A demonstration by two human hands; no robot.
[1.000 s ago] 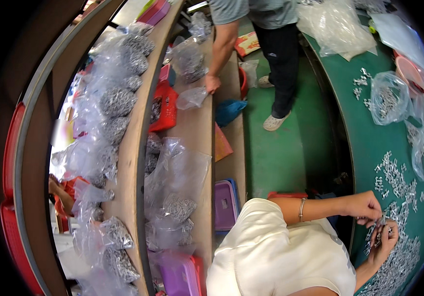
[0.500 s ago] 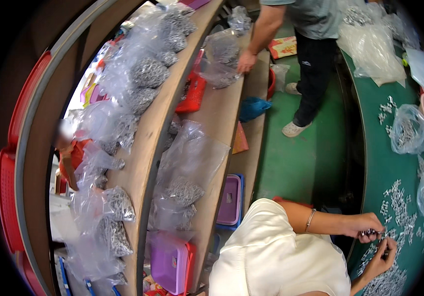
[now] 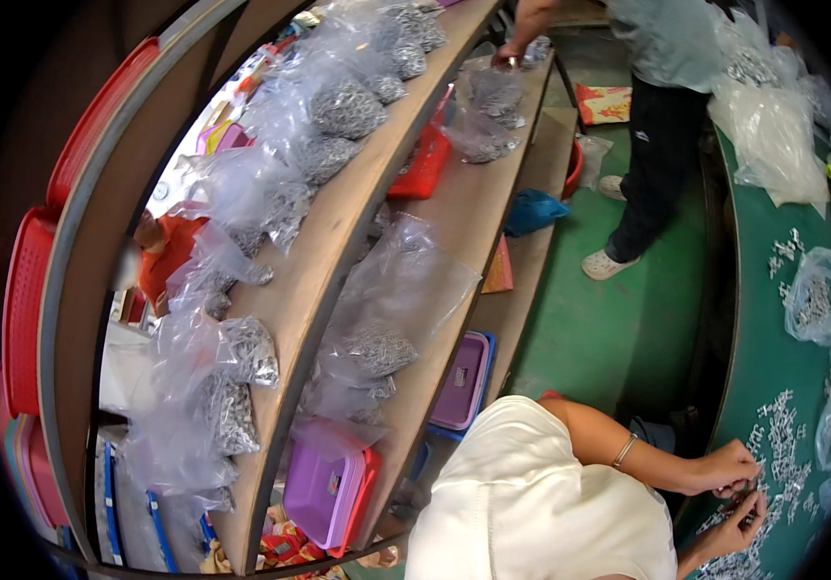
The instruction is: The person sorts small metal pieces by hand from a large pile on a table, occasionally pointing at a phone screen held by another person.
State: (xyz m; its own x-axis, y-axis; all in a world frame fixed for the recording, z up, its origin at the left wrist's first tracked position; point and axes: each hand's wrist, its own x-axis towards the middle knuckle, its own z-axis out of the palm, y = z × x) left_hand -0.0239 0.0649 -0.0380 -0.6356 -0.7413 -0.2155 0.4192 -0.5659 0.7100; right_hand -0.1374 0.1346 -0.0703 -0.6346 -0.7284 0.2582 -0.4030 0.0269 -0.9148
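Both of my hands work close together over the near edge of the green table point(image 3: 759, 319), at the lower right. My left hand point(image 3: 723, 469), with a bracelet on its wrist, is curled round some small silver metal parts that show at its fingertips. Just below it my right hand point(image 3: 736, 527) is closed in a pinch; what it holds is too small and shaded to make out. Loose small metal parts point(image 3: 781, 440) lie scattered beside and beyond my hands, with more under the right one.
Clear bags of metal parts point(image 3: 348, 108) line the wooden shelves at left, with a purple tray point(image 3: 324, 493) and a red basket point(image 3: 34, 309). A co-worker in dark trousers point(image 3: 667, 155) stands in the aisle. More bags point(image 3: 819, 295) lie on the table.
The view has shifted, so the shelves and floor sit elsewhere in it. The co-worker's hand has moved to a farther part of the shelf. My hands stay close together, fingers still closed.
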